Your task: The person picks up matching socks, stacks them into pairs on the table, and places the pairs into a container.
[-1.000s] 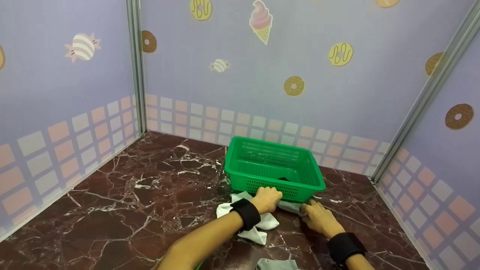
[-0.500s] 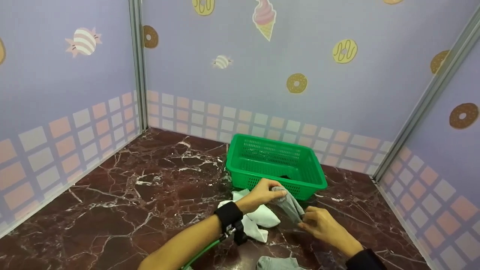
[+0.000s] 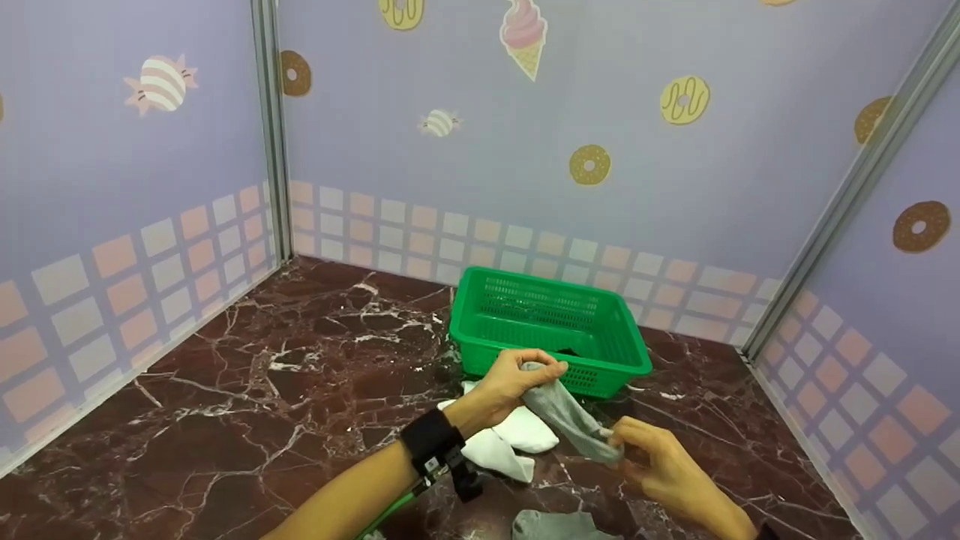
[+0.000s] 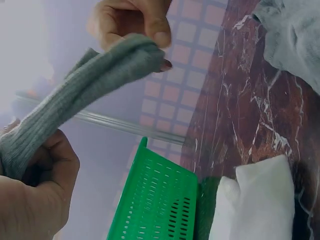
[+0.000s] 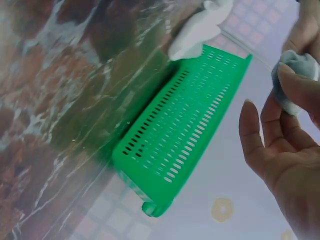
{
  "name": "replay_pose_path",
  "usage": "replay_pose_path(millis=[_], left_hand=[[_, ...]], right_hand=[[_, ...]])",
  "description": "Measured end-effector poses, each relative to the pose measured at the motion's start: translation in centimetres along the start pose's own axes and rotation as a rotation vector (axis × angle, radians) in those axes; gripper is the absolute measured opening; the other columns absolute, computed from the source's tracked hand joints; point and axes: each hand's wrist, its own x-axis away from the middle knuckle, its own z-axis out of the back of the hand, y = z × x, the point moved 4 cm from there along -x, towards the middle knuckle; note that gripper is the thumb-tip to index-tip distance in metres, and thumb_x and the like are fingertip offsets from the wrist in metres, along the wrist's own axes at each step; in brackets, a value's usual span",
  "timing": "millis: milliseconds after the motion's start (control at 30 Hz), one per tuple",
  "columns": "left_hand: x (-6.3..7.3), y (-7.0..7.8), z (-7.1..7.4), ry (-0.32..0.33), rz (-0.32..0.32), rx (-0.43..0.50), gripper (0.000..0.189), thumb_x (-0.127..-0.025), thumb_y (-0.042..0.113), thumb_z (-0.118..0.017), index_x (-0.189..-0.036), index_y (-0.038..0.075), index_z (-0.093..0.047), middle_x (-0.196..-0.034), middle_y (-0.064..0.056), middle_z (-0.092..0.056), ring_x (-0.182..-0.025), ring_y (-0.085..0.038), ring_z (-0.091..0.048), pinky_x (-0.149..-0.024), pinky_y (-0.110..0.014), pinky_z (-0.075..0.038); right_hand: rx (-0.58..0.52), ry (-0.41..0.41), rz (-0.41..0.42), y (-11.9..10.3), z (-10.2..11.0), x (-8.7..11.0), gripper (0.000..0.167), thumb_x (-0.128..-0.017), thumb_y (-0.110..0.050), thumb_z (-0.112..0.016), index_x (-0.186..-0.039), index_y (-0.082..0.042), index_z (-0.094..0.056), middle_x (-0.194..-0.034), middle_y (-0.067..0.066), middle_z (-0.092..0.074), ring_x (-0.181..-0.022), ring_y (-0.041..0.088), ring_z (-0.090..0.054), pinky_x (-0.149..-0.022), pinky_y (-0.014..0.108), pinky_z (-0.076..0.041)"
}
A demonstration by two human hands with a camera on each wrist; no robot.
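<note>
A grey sock (image 3: 566, 412) is stretched between both hands, in front of the green basket. My left hand (image 3: 510, 382) grips its upper end, thumb and fingers curled round the cloth. Lower and to the right, my right hand (image 3: 656, 457) pinches the other end between thumb and fingers. The left wrist view shows the sock (image 4: 85, 85) running diagonally from one hand to the other, above the table. White socks (image 3: 510, 442) lie on the table beneath my left hand, partly hidden by it. Another grey sock (image 3: 559, 525) rests at the bottom edge of the head view.
The green basket (image 3: 551, 360) stands toward the back wall, with a small dark item (image 3: 568, 352) inside near its front side. Patterned wall panels (image 3: 480, 150) enclose the dark red marbled table (image 3: 337, 360) at the back and both sides.
Both hands have lifted the grey sock from the table beside the basket. It is now drawn out between them, with the left hand moved back and left and the right hand nearer me.
</note>
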Motion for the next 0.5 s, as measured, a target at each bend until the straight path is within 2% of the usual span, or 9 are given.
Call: replay_pose_path(millis=[67,133,267,333,400,500], left_hand=[[0.3,0.2,0.2,-0.02,0.01,-0.006,0.012,-0.092,0.017,-0.068,-0.098,0.006,-0.068,-0.109,-0.01,-0.057,-0.079,-0.016,-0.054,-0.067,-0.03,-0.045],[0.6,0.3,0.3,-0.073,0.031,-0.014,0.013,-0.093,0.013,-0.065,-0.102,0.003,-0.068,-0.1,-0.008,-0.058,-0.078,-0.016,-0.056,-0.072,-0.032,-0.049],[1.2,0.8,0.4,-0.172,0.028,-0.128,0.013,-0.092,0.005,-0.064,-0.103,-0.002,-0.067,-0.09,-0.006,-0.063,-0.081,-0.017,-0.061,-0.076,-0.033,-0.052],[1.5,1.1,0.2,-0.182,-0.005,-0.201,0.01,-0.091,0.004,-0.065,-0.099,-0.002,-0.067,-0.084,-0.004,-0.064,-0.077,-0.014,-0.061,-0.073,-0.031,-0.051],[1.7,1.4,-0.1,-0.172,-0.04,-0.236,0.008,-0.091,0.005,-0.066,-0.096,-0.001,-0.067,-0.081,-0.002,-0.063,-0.073,-0.012,-0.059,-0.07,-0.028,-0.049],[2.1,1.7,-0.9,-0.154,-0.055,-0.169,0.007,-0.093,0.006,-0.063,-0.095,0.0,-0.065,-0.082,-0.002,-0.061,-0.074,-0.013,-0.058,-0.069,-0.028,-0.047]], right_hand=[[-0.01,0.03,-0.025,0.0,0.3,0.3,0.044,-0.063,0.027,-0.071,-0.086,-0.008,-0.058,-0.091,0.007,-0.057,-0.071,0.017,-0.055,-0.058,0.024,-0.048],[-0.001,0.053,-0.058,0.0,0.5,0.6,0.037,-0.07,0.019,-0.074,-0.085,-0.011,-0.059,-0.097,0.008,-0.058,-0.076,0.017,-0.056,-0.061,0.023,-0.049],[0.05,0.077,-0.091,-2.0,0.7,-0.2,0.028,-0.075,0.009,-0.076,-0.079,-0.014,-0.062,-0.099,0.011,-0.059,-0.079,0.019,-0.058,-0.066,0.027,-0.05],[0.053,0.066,-0.091,-3.1,0.6,-0.8,0.025,-0.076,0.009,-0.075,-0.076,-0.013,-0.063,-0.096,0.009,-0.061,-0.077,0.018,-0.059,-0.067,0.027,-0.05],[0.048,0.058,-0.075,-3.8,0.6,-1.2,0.025,-0.077,0.011,-0.073,-0.072,-0.012,-0.062,-0.089,0.007,-0.06,-0.069,0.014,-0.057,-0.062,0.024,-0.049],[0.069,0.064,-0.032,-3.9,0.4,-1.3,0.03,-0.076,0.014,-0.071,-0.067,-0.011,-0.058,-0.075,0.002,-0.055,-0.057,0.008,-0.049,-0.054,0.016,-0.042]])
